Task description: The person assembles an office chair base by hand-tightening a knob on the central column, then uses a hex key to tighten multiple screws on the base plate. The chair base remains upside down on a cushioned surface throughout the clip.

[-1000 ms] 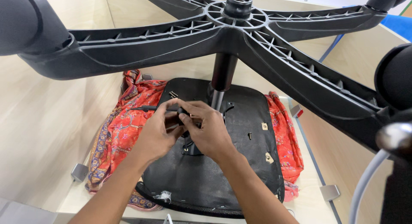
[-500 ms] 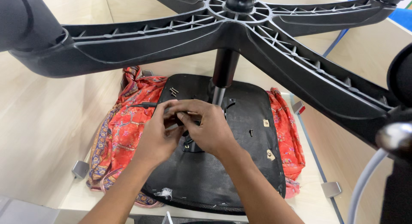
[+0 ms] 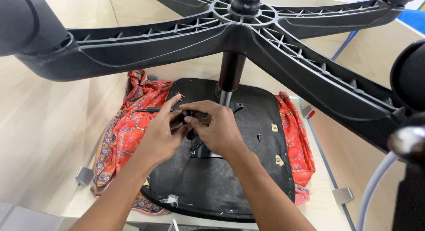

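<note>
1. Looking down through the head camera, the person works on an upturned office chair: its black seat underside lies on a red patterned cloth spread over a pale wooden table, with the gas column rising to the five-arm base overhead
2. Both hands meet at the black mechanism plate beside the foot of the column; the left hand curls closed on a small dark part there, forefinger stretched forward
3. The right hand pinches the same spot with thumb and fingertips; what exactly sits between them is hidden
4. To do this well, the person would likely keep the part square to the plate, steady it with one hand, and turn with the other, minding the loose fasteners nearby
</note>
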